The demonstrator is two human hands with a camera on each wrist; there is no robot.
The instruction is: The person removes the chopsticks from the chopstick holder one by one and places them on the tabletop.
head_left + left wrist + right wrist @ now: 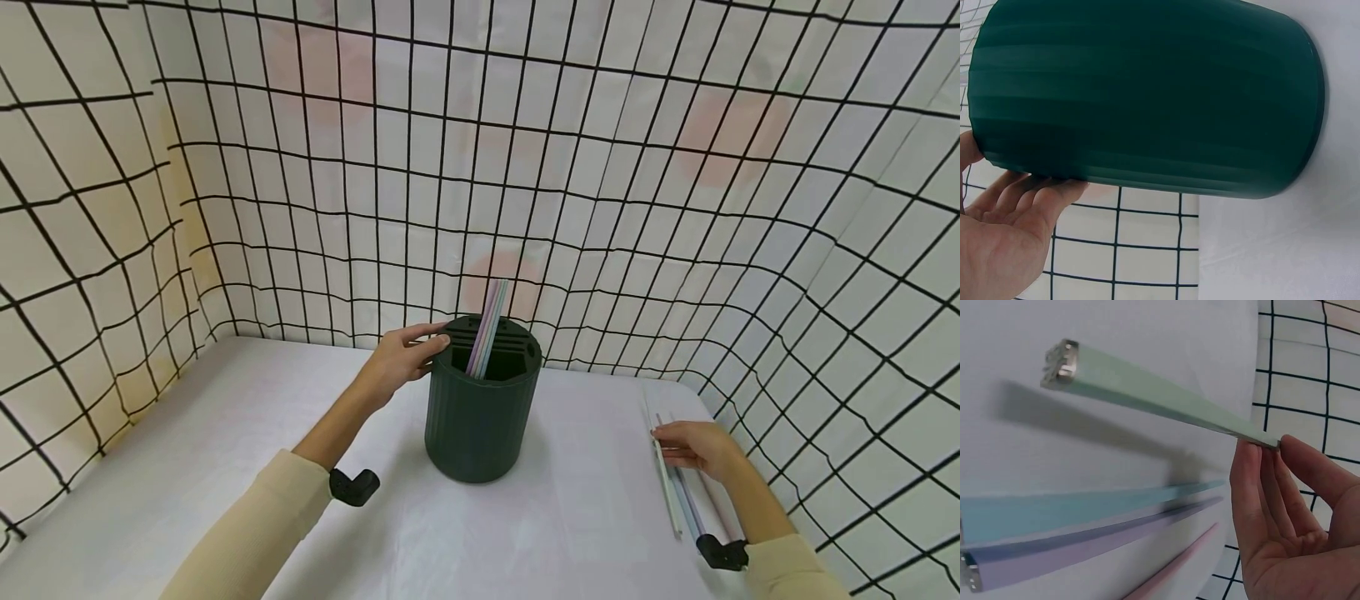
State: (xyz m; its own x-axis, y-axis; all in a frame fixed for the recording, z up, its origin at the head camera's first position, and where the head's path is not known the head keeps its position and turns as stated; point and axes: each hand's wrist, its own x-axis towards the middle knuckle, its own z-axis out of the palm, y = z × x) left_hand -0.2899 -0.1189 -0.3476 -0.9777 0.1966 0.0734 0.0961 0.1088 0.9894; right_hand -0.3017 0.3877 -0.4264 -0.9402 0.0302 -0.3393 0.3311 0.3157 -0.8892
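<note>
A dark green ribbed utensil holder (pixel 478 433) stands upright on the table, with slots and a larger opening in its top. Several pastel chopsticks (pixel 489 329) lean in that opening. My left hand (pixel 397 364) grips the holder's left side at the rim, thumb on the near side and fingers behind. At the right, my right hand (pixel 696 446) pinches a pale green chopstick (pixel 1147 392) near one end. Its metal-capped end is raised over the table in the right wrist view. Below it lie a blue chopstick (pixel 1072 512), a purple chopstick (pixel 1085 547) and a pink chopstick (pixel 1172 569).
A white cloth (pixel 330 542) covers the table. Black wire grid panels (pixel 408 158) rise at the back and along both sides, with pale sheeting behind them. The right hand works close to the right panel. Black mounts (pixel 354 487) are worn on both wrists.
</note>
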